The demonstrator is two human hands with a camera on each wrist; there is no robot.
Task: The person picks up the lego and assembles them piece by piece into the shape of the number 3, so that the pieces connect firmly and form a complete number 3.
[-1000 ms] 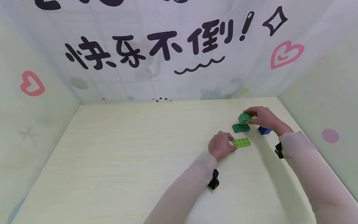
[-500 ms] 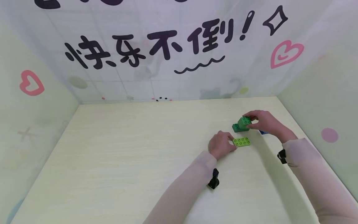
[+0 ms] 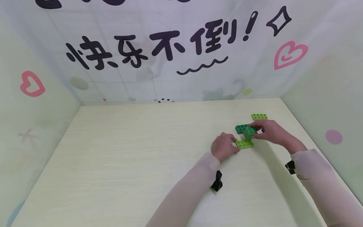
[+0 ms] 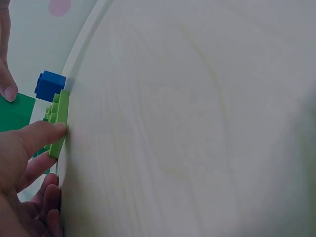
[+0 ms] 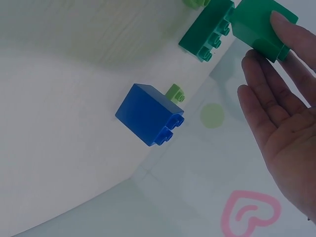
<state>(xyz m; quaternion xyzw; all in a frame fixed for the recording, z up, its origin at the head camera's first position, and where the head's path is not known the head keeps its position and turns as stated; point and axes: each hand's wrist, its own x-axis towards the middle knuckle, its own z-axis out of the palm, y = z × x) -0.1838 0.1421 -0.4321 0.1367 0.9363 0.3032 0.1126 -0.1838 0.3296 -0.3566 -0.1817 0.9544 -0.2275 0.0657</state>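
Near a lime brick [image 3: 245,144], the right hand [image 3: 270,130] pinches a green block [image 3: 250,132] — the left hand [image 3: 223,147] pinches the brick, seemingly steadying it.

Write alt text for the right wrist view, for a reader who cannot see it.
The right hand holds a green block at the upper right, beside a longer, darker green brick. Near the middle, a blue block rests on a pale tabletop, partly hiding a light green brick.

There are two lime bricks [image 3: 244,144] [image 3: 259,117], two green bricks [image 3: 241,129] [image 3: 249,132] and one blue brick [image 5: 148,116].
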